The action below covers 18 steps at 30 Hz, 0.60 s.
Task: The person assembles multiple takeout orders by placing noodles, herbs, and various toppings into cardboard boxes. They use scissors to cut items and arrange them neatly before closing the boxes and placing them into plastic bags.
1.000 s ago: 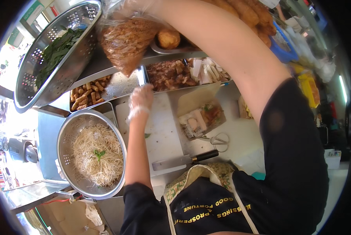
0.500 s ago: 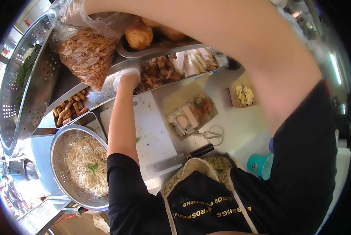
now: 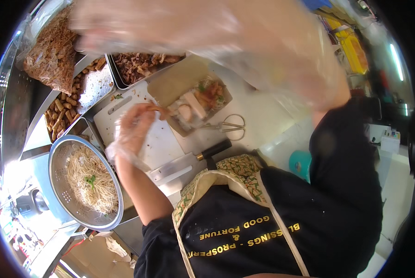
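My left hand (image 3: 134, 129), in a clear plastic glove, pinches a strip of brown meat (image 3: 157, 111) at the left edge of an open cardboard takeaway box (image 3: 163, 87). Inside the box lie pale slabs (image 3: 195, 104), a round pale slice that looks like egg (image 3: 185, 112), reddish-brown pieces (image 3: 213, 98) and bits of green. High across the top of the view sweeps my right hand (image 3: 152, 28), also gloved and smeared by motion. Its fingers point left, towards a plastic bag of brown crispy shreds (image 3: 54, 53); whether they hold anything is unclear.
A white cutting board (image 3: 152, 139) bears a cleaver (image 3: 179, 166); scissors (image 3: 233, 127) lie beside the box. Trays of brown meat (image 3: 140, 65) and short brown sticks (image 3: 61, 111) stand behind. A colander of noodles (image 3: 119, 199) is at left, a turquoise tub (image 3: 300, 164) at right.
My left hand has come back from the meat tray to the box with brown meat. My right arm has swung lower, its gloved hand now in view and away from the bag.
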### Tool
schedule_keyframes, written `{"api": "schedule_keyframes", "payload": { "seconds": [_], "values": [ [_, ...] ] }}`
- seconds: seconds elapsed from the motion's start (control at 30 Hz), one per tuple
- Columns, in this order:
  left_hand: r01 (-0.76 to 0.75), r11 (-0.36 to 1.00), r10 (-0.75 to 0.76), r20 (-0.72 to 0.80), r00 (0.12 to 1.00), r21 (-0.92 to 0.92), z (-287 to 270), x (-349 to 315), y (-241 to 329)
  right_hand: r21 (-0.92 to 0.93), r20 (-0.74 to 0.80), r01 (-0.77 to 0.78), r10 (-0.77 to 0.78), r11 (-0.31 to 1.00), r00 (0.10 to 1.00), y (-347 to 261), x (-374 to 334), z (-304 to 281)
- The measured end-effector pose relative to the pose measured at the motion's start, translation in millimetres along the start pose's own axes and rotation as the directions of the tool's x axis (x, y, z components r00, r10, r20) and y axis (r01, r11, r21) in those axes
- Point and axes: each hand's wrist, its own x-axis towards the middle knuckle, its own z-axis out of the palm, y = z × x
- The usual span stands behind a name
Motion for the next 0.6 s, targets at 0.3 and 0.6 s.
{"api": "schedule_keyframes", "payload": {
  "seconds": [0.3,0.6],
  "values": [
    [-0.072,0.943,0.050,0.075,0.996,0.326,151,79,-23,0.726,0.358,-0.646,0.673,0.236,0.648,-10,-190,53],
    [-0.187,0.659,0.153,0.114,0.982,0.728,171,81,-8,0.534,0.351,-0.758,0.718,0.374,0.601,0,-251,104]
  ]
}}
